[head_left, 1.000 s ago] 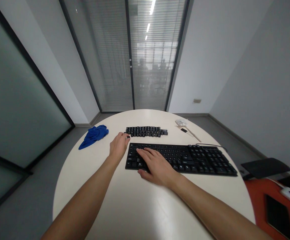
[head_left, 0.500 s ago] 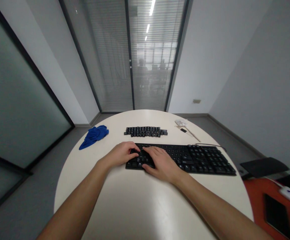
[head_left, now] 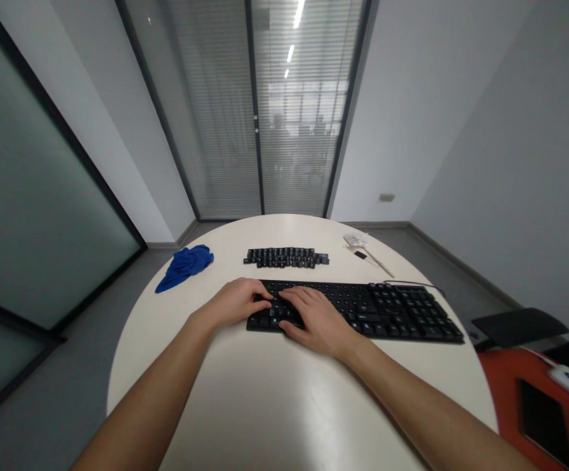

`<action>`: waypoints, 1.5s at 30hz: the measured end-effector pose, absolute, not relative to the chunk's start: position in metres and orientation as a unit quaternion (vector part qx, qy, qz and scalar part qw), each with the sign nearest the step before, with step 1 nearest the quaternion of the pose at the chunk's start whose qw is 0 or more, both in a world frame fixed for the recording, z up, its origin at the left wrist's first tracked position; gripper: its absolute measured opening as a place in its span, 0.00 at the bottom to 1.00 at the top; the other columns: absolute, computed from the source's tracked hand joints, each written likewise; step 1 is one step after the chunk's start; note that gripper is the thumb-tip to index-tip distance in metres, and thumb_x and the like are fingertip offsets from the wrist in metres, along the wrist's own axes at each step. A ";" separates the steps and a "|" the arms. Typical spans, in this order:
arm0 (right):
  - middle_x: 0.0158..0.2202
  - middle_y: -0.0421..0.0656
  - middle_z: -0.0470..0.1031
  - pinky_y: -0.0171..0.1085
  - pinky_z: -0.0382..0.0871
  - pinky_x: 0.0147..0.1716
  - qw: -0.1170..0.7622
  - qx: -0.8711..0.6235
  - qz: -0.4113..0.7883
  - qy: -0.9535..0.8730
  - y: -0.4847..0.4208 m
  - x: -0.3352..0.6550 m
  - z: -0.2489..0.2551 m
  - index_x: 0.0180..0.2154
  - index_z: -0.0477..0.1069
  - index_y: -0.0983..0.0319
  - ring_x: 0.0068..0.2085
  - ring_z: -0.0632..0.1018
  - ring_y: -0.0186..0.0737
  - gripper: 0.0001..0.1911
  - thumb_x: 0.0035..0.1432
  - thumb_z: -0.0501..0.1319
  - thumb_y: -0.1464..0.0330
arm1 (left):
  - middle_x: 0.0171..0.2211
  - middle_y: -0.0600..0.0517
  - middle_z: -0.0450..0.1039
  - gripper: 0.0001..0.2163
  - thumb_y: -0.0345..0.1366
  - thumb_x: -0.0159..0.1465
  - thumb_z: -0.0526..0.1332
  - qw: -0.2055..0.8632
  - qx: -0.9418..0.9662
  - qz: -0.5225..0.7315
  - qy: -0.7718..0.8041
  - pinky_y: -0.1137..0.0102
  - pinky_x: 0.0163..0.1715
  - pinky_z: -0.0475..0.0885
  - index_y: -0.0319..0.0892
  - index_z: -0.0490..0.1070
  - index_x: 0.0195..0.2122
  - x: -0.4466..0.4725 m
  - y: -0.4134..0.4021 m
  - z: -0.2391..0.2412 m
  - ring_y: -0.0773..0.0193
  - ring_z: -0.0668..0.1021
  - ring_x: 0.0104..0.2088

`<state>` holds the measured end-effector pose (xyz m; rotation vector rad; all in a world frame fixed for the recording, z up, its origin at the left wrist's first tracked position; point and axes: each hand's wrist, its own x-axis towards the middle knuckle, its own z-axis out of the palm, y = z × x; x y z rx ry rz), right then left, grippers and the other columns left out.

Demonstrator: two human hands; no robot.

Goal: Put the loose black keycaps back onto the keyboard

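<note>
Black kbd (head_left: pixel 373 312) lies partly under L hand (head_left: pixel 238 301) & R hand (head_left: pixel 320 323) fingers (head_left: pixel 295 297).

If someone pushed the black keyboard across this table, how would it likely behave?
The keyboard would probably move as one stiff piece, since its long body looks straight. Rolling or tipping seems unlikely, as it lies low and flat on the table. The thin cord behind its far edge might drag or tug a little.

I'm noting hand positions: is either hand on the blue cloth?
No: the left hand and right hand are at the keyboard, and the blue cloth lies apart from them on the table.
</note>
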<state>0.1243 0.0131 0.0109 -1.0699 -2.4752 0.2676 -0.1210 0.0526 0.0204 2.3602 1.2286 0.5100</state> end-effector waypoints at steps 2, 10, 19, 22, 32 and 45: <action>0.62 0.49 0.70 0.50 0.59 0.63 0.214 -0.385 0.094 -0.893 0.013 0.124 0.011 0.62 0.66 0.63 0.62 0.68 0.50 0.28 0.64 0.61 0.59 | 0.39 0.52 0.82 0.08 0.41 0.63 0.65 0.225 0.842 0.193 0.450 0.67 0.40 0.72 0.49 0.82 0.40 -0.121 0.054 0.017 0.57 0.80 0.38; 0.62 0.50 0.70 0.52 0.60 0.62 0.217 -0.378 0.087 -0.896 0.015 0.125 0.007 0.62 0.66 0.61 0.62 0.68 0.51 0.27 0.64 0.61 0.59 | 0.40 0.52 0.80 0.07 0.39 0.65 0.64 0.202 0.864 0.159 0.433 0.71 0.41 0.70 0.47 0.81 0.39 -0.121 0.054 0.021 0.59 0.79 0.41; 0.60 0.48 0.71 0.53 0.62 0.61 0.208 -0.342 0.074 -0.913 0.015 0.127 0.008 0.60 0.69 0.57 0.61 0.69 0.50 0.22 0.67 0.59 0.61 | 0.42 0.52 0.79 0.07 0.36 0.66 0.63 0.182 0.869 0.136 0.439 0.72 0.38 0.69 0.47 0.81 0.40 -0.121 0.052 0.024 0.61 0.78 0.40; 0.60 0.48 0.71 0.53 0.61 0.61 0.202 -0.335 0.070 -0.917 0.015 0.127 0.008 0.59 0.71 0.56 0.61 0.69 0.51 0.20 0.68 0.58 0.61 | 0.43 0.52 0.79 0.07 0.36 0.66 0.63 0.169 0.871 0.133 0.442 0.72 0.39 0.69 0.47 0.81 0.41 -0.118 0.050 0.026 0.61 0.78 0.41; 0.60 0.48 0.71 0.54 0.62 0.61 0.198 -0.338 0.072 -0.917 0.015 0.127 0.008 0.58 0.72 0.55 0.61 0.69 0.51 0.20 0.68 0.58 0.61 | 0.45 0.53 0.79 0.09 0.33 0.66 0.61 0.127 0.880 0.112 0.443 0.70 0.42 0.70 0.48 0.79 0.44 -0.114 0.043 0.032 0.59 0.79 0.44; 0.59 0.51 0.72 0.52 0.62 0.62 0.207 -0.356 0.091 -0.907 0.014 0.125 0.010 0.57 0.70 0.61 0.61 0.70 0.50 0.21 0.66 0.60 0.61 | 0.46 0.52 0.78 0.09 0.32 0.69 0.58 0.082 0.888 0.080 0.445 0.68 0.44 0.71 0.46 0.76 0.46 -0.107 0.037 0.037 0.58 0.79 0.45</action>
